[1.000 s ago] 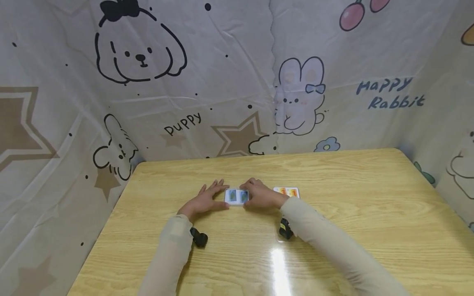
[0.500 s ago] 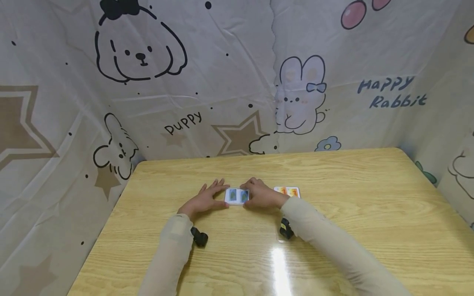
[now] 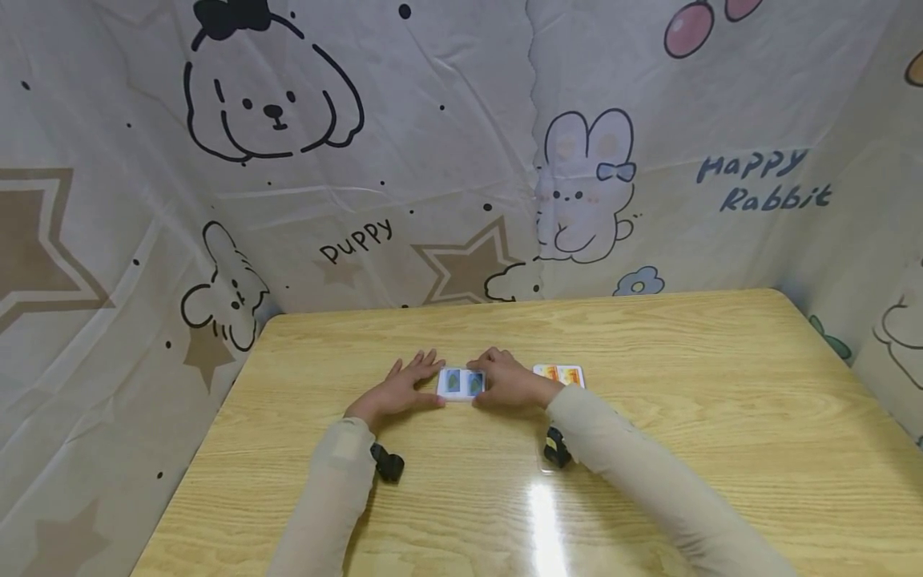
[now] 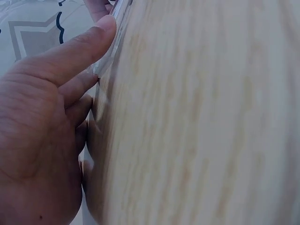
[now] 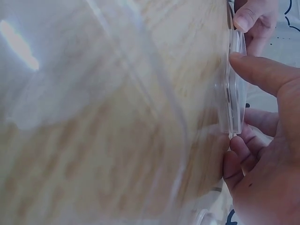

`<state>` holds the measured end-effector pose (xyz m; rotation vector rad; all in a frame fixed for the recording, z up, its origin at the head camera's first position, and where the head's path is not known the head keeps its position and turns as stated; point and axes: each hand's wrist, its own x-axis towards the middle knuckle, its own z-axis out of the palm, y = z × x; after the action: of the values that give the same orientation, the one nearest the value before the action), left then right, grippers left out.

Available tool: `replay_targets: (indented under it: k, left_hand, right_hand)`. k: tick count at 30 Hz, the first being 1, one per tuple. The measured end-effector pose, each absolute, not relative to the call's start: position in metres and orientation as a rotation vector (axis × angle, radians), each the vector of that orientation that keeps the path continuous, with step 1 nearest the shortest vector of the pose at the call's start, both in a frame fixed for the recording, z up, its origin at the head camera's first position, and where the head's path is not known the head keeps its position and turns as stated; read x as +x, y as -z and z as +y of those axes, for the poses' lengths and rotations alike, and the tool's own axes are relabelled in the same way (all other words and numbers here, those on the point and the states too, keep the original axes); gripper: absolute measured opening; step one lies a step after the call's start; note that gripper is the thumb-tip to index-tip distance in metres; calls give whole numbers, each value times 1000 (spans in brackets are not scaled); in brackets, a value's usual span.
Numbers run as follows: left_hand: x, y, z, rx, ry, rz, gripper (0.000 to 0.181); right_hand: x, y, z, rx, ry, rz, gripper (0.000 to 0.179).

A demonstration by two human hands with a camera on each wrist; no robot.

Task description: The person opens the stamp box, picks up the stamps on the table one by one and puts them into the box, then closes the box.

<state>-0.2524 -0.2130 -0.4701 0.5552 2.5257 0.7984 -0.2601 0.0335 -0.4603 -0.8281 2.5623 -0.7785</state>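
Note:
A small clear plastic card case [image 3: 459, 385] lies on the table, two blue-green pictures showing on its white top. My left hand [image 3: 395, 394] holds its left end, thumb at the near corner and index finger at the far one, other fingers spread. At the right end my right hand [image 3: 509, 380] pinches the case between thumb and fingers. The right wrist view shows the case [image 5: 236, 89] edge-on, with thin layers and the right thumb on its near side. In the left wrist view, the left thumb touches the case's edge [image 4: 123, 21].
Behind my right wrist lies a white card [image 3: 570, 373] with orange pictures, partly hidden by the sleeve. A clear plastic piece [image 5: 159, 103] lies beneath the right wrist. Both wrists carry black cameras. Printed cloth [image 3: 461, 160] hangs around the wooden table [image 3: 685, 361].

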Motion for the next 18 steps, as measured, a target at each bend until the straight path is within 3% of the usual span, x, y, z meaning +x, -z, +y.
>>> replay_targets:
  k: [18]
  left_hand:
    - [-253,474,-215,568,-888,2510,75]
  right_hand:
    - [-258,458,34,-808,795,2549,69]
